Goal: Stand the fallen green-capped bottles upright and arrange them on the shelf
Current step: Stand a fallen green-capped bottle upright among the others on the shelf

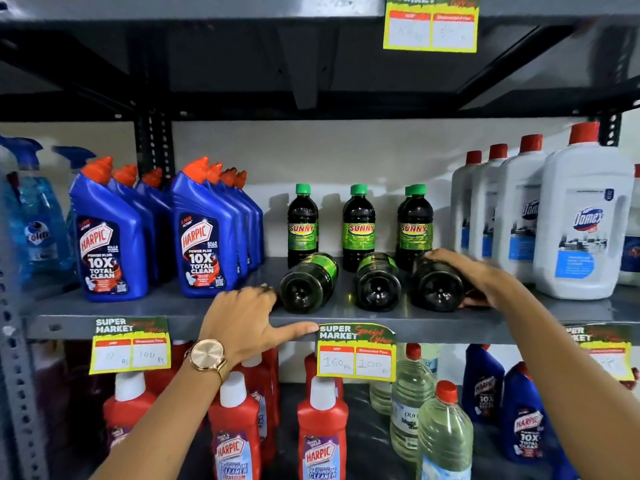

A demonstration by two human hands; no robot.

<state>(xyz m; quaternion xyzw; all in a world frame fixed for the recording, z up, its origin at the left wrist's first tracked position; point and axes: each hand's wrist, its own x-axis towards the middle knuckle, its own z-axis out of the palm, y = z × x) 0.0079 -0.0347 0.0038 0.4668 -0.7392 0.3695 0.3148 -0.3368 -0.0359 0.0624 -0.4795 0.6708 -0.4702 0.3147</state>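
Three dark bottles lie on their sides on the grey shelf (194, 308), bottoms toward me: the left one (308, 284), the middle one (377, 282) and the right one (437, 286). Behind them stand upright green-capped bottles with Sunny labels, at left (302, 226), middle (358, 226) and right (414, 227), the right with another cap just behind it. My right hand (467, 271) wraps over the right fallen bottle. My left hand (247, 318) rests on the shelf edge, fingers spread, touching the left fallen bottle's side. A watch is on that wrist.
Blue Harpic bottles (110, 233) stand in rows left of the green-capped ones; white Domex jugs (585, 220) stand close on the right. Price tags (356, 351) hang from the shelf lip. The shelf above (311, 74) hangs low. Red and clear bottles fill the shelf below.
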